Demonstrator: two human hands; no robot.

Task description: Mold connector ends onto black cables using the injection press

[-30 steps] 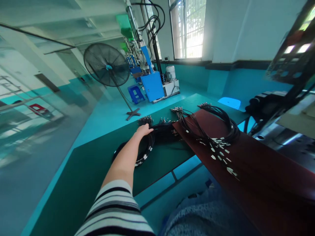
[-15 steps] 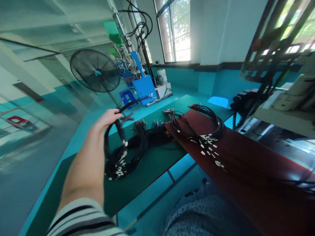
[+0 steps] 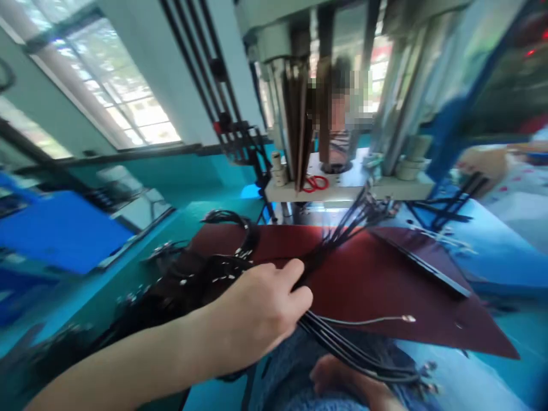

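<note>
My left hand (image 3: 261, 308) is closed around a bundle of black cables (image 3: 338, 237), held over the near edge of a dark red board (image 3: 385, 279). The bundle fans up to the right toward the machine and trails down to the right over my lap. One thin wire with a metal terminal (image 3: 405, 318) sticks out to the right. My right hand (image 3: 342, 379) shows only in part at the bottom, under the trailing cables, and its fingers are blurred. More coiled black cables with metal ends (image 3: 226, 251) lie at the board's left end.
A press-like machine (image 3: 342, 177) stands right behind the board, with red scissors (image 3: 314, 184) on its white plate. Another person (image 3: 340, 120) is behind it. A blue machine (image 3: 55, 228) is at the left, and black bars (image 3: 445, 205) lie at the right.
My view has swung right, from the green table to the machine. My left hand lifted a cable bundle off the green table and carried it over the red board.
</note>
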